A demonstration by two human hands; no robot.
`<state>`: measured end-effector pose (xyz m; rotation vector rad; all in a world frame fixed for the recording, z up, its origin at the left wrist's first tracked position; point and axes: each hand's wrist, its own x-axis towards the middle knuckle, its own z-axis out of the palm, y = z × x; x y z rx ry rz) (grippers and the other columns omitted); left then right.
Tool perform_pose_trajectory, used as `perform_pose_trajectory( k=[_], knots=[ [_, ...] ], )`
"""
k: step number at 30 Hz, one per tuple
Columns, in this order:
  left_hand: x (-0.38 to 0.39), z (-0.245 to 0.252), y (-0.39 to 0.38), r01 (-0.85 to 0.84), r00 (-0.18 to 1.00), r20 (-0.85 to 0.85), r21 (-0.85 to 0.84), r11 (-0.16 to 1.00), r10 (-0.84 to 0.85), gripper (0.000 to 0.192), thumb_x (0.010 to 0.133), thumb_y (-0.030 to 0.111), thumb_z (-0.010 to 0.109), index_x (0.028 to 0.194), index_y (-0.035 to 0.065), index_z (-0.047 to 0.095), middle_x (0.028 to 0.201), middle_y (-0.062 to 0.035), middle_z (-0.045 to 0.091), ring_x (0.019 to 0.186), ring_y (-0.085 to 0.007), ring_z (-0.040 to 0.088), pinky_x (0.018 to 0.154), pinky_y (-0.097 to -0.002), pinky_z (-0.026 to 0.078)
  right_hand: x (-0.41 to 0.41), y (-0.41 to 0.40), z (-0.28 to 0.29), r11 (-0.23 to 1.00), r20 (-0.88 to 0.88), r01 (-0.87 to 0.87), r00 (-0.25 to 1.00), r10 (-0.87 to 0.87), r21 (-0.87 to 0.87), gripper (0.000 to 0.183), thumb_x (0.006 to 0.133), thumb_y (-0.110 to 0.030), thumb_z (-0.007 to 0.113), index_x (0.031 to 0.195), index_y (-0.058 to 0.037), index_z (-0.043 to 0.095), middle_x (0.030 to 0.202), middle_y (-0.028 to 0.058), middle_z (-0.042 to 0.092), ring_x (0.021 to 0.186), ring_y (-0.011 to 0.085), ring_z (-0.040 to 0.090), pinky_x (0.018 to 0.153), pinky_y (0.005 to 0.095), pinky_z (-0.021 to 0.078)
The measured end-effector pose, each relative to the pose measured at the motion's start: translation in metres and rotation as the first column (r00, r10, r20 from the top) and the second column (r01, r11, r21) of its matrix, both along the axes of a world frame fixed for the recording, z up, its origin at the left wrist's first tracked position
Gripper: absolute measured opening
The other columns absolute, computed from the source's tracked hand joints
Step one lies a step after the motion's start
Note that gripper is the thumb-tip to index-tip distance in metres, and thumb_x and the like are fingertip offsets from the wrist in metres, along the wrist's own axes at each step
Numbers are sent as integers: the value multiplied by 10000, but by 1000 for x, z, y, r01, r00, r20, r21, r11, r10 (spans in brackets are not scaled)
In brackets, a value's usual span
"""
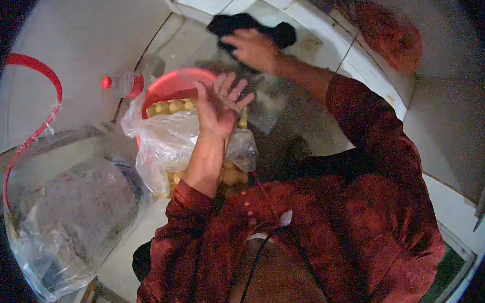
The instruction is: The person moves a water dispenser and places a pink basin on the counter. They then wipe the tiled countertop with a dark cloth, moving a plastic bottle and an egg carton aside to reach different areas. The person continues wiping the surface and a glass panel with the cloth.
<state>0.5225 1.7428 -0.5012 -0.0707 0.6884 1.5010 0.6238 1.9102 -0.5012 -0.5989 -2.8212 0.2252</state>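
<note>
My right hand (pixel 256 52) reaches forward over the floor, blurred, with its fingers on a bunched black cloth (pixel 283 34). How firmly it grips the cloth is hard to see. My left hand (pixel 223 105) is palm up with the fingers apart, holding nothing; a ring shows on one finger. Below that hand is a pink-red plastic basin (pixel 177 79). Yellowish egg trays (pixel 170 107) lie in and across it. A crumpled clear plastic bag (pixel 167 132) covers part of the trays; my left forearm passes over it and hides some of it.
A plastic bottle with a red cap (pixel 126 84) lies left of the basin. Farther left are a large plastic-wrapped bundle (pixel 80 205) and a red strap or hose (pixel 56 85). A white tiled ledge (pixel 351 67) curves along the right, with an orange-red bag (pixel 397 38) beyond it.
</note>
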Motion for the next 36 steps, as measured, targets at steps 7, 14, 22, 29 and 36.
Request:
perform_pose_trajectory(
  k=[7, 14, 22, 29, 36],
  knots=[
    [-9, 7, 0, -45, 996, 76, -8, 999, 46, 925, 714, 746, 438, 1275, 19, 327, 1343, -158, 324, 1212, -402, 335, 945, -636, 284, 112, 78, -29, 888, 60, 459, 887, -457, -24, 370, 848, -231, 485, 1187, -83, 498, 1075, 184, 571, 967, 349, 552, 859, 422, 438],
    [-7, 0, 2, -11, 997, 73, 77, 997, 6, 1006, 703, 773, 409, 1326, -1, 252, 1392, -173, 253, 1222, -414, 314, 938, -653, 266, 63, 35, 21, 820, -255, 310, 846, -469, -481, 385, 827, -284, 525, 1134, -53, 548, 1005, 162, 617, 899, 294, 612, 808, 371, 477],
    [7, 10, 6, -1, 1000, -9, 119, 993, 2, 533, 840, 518, 504, 1196, 122, 498, 1122, -34, 566, 984, -205, 548, 842, -369, 465, 37, -84, 10, 982, -233, -187, 957, 175, -31, 526, 716, -187, 632, 1226, -152, 505, 1149, 158, 520, 1021, 320, 494, 875, 417, 419],
    [-8, -20, -4, 80, 990, -120, 33, 996, -75, 418, 800, 240, 644, 1150, 70, 490, 1233, -155, 470, 1165, -363, 434, 928, -578, 410, 106, 29, -42, 955, -141, 182, 978, -152, 235, 320, 745, -170, 593, 1049, -73, 568, 1062, 101, 563, 974, 288, 528, 819, 427, 431],
    [-51, 44, -3, 160, 905, -420, 176, 971, -73, 424, 840, 94, 551, 1211, -66, 422, 1177, -205, 504, 1088, -354, 514, 844, -492, 503, 185, 39, 30, 768, 159, 630, 751, -641, 117, 497, 758, -325, 613, 1202, -128, 507, 1115, 202, 496, 1026, 322, 495, 814, 483, 423]
  ],
)
